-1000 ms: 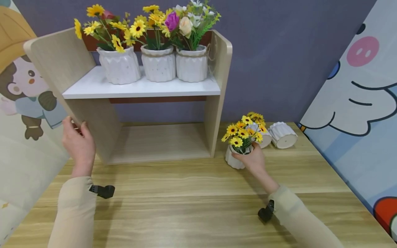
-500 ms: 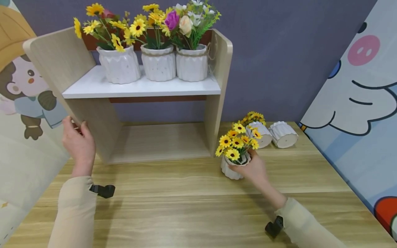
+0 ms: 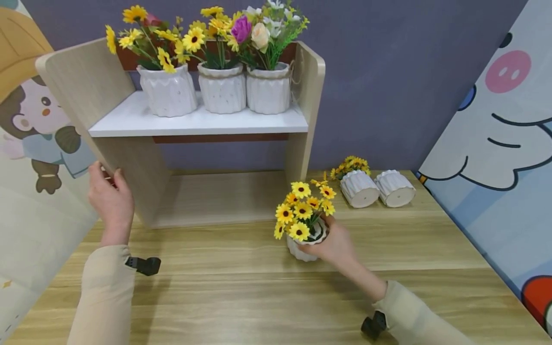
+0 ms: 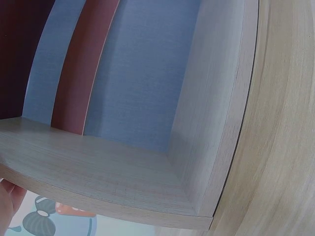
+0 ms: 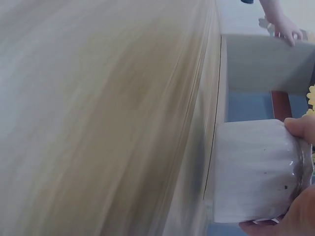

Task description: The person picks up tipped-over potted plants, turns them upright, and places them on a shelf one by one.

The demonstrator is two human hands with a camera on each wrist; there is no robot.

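My right hand (image 3: 334, 242) grips a white ribbed flower pot (image 3: 300, 251) by its rim, thumb on the near side. Yellow daisy-like flowers (image 3: 303, 211) stand up from it. The pot is over the table in front of the shelf's lower right corner; whether its base touches the table I cannot tell. In the right wrist view the smooth white pot (image 5: 253, 169) lies between thumb and fingers. My left hand (image 3: 111, 199) rests loosely bent against the outer left side panel of the wooden shelf (image 3: 144, 177); in the left wrist view only a bit of the hand (image 4: 7, 201) shows.
Three white pots of flowers (image 3: 168, 93) stand on the upper white board (image 3: 198, 125). Behind my right hand, two white pots (image 3: 360, 189) lie on their sides, flowers toward the wall. The lower shelf board (image 3: 224, 196) is bare. A grey wall (image 3: 388, 86) closes the back.
My right hand has carried the flower pot left and toward me, away from the two lying pots, which now show more fully. The left hand stays at the shelf side.
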